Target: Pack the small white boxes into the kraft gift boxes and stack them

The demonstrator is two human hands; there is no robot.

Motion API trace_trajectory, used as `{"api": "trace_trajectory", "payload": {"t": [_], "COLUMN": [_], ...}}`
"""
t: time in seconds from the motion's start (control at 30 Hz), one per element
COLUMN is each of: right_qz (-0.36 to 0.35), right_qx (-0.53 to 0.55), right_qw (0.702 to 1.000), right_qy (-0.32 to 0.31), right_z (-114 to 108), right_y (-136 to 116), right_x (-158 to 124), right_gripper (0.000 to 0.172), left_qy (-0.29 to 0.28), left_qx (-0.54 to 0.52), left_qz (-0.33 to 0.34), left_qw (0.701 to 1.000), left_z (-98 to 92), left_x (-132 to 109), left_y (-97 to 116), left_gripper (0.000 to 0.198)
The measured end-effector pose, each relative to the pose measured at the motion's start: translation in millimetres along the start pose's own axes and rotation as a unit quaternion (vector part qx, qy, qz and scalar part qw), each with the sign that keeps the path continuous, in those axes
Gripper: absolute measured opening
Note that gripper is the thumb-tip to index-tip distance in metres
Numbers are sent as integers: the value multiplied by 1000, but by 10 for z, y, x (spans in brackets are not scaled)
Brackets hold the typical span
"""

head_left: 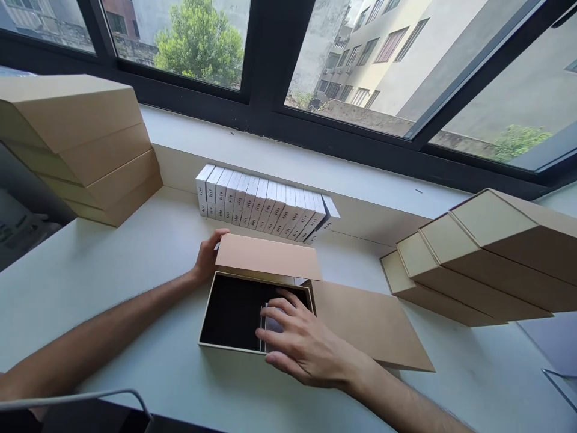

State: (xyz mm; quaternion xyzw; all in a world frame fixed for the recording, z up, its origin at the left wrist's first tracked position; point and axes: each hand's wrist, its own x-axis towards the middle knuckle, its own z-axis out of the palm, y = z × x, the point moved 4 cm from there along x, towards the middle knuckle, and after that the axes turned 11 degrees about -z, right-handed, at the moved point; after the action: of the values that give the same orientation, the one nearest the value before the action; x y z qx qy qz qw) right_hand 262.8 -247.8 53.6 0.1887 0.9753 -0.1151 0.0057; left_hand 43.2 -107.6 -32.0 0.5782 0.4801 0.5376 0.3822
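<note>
An open cardboard box (208, 313) with a black interior lies on the white table. Its brown flap (270, 255) stands up along the back edge, and my left hand (210, 255) grips that flap at its left end. Over the right part of the box is my right hand (297, 343), fingers spread. Beneath those fingers a clear, flat-edged item (273, 325) shows inside the box, mostly hidden. A wide brown panel (365, 322) extends from the box's right side.
Behind the box stands a row of several white small boxes (265, 204). Stacks of brown boxes rise at the left (99, 144) and right (487, 258). A grey cable (90, 395) crosses the lower left, above a dark edge.
</note>
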Motion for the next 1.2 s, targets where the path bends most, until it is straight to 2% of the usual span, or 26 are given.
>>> {"api": "trace_trajectory", "payload": {"t": [0.27,0.37,0.47,0.53,0.6,0.67,0.73,0.8,0.87,0.97,1.1,1.2], "right_qz": [30,22,-39,-80,-66,17,154,295,378,393,393,403], "right_qx": [-4,-11,-26,-30,-29,-32,-31,-7,32,68,66,56], "right_qw": [998,999,998,985,960,920,865,822,808,819,810,786], "right_qy": [-48,-39,47,152,272,391,477,488,450,413,430,465], "right_z": [109,139,42,-102,-285,-477,-630,-711,-743,-768,-752,-712], "right_y": [59,57,-6,-29,52,265,588,961,1318,1760,2184,2344], "right_x": [138,169,112,-25,-245,-524,-819,-1047,-1145,-1058,-801,-761], "right_gripper": [39,41,36,30,22,18,22,29,35,44,66,62], "left_qy": [-1,-4,-2,-1,-3,-6,-5,1,5,2,2,-10], "left_qx": [2,3,2,4,3,-4,-9,-10,-9,-7,-13,-22], "left_qz": [-12,1,2,-3,-3,13,37,51,51,50,62,66], "left_qw": [1000,1000,1000,1000,1000,1000,999,999,999,999,998,998], "left_z": [-5,-3,-2,2,7,10,7,0,-3,1,5,24], "left_x": [-11,-16,-15,-12,-9,-10,-12,-15,-15,-16,-22,-21], "left_y": [7,37,44,31,13,6,9,11,8,2,8,10], "left_gripper": [34,34,34,33,32,34,37,37,33,31,34,37]}}
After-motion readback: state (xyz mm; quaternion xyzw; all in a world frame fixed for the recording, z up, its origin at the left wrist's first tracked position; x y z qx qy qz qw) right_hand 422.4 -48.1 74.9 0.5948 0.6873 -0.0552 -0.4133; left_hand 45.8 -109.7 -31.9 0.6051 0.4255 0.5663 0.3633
